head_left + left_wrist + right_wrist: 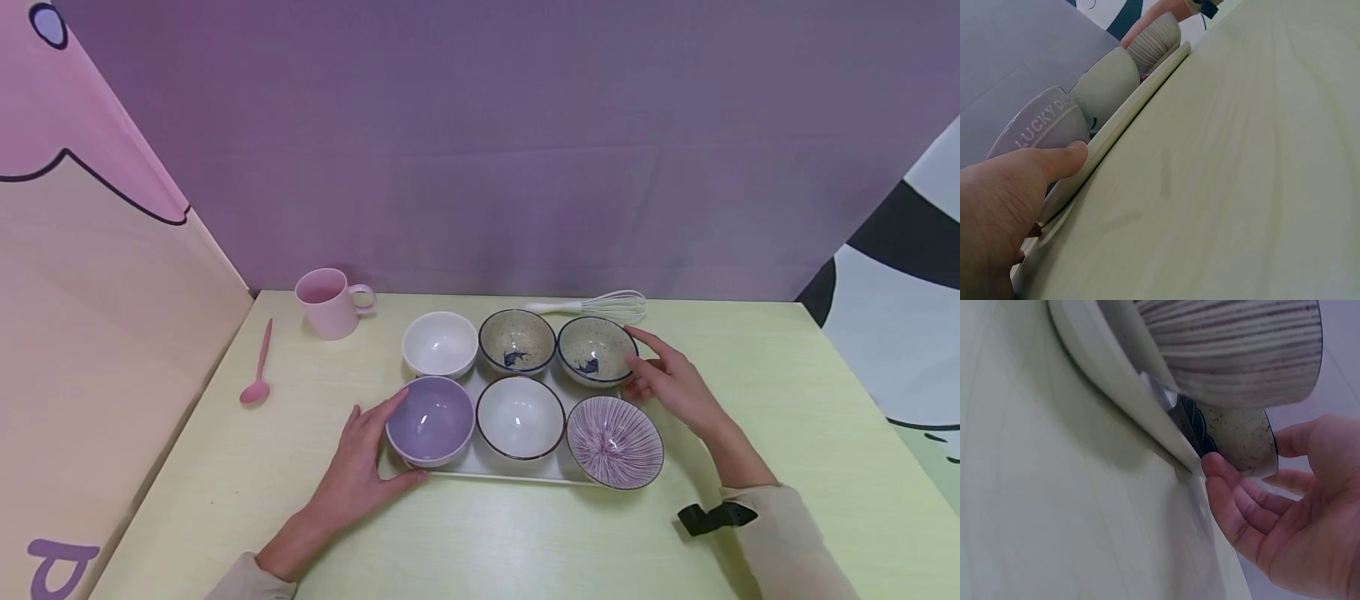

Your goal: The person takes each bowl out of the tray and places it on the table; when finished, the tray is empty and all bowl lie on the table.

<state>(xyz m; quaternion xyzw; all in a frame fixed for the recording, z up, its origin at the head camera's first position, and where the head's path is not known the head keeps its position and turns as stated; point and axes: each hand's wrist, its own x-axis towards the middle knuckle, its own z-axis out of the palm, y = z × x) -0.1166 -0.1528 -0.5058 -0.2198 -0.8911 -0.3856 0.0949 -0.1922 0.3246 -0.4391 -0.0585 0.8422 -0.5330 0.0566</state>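
Six bowls stand in two rows on a white tray point(517, 476). My left hand point(363, 454) is around the lavender bowl point(431, 421) at the near left, index finger at its rim, thumb point(1063, 161) low against its lettered side by the tray's edge. My right hand point(671, 383) holds the speckled bowl point(597, 348) at the far right; other fingertips point(1215, 464) sit low by its base and the tray corner. Between them are a white bowl with a brown rim point(521, 417), another speckled bowl point(517, 337), a plain white bowl point(440, 342) and a striped bowl point(615, 442).
A pink mug point(330, 308) stands at the back left, with a pink spoon point(257, 387) lying in front of it. Behind the bowls lies a white-handled whisk point(611, 306). A purple cloth backdrop point(480, 167) rises at the table's point(480, 550) back edge.
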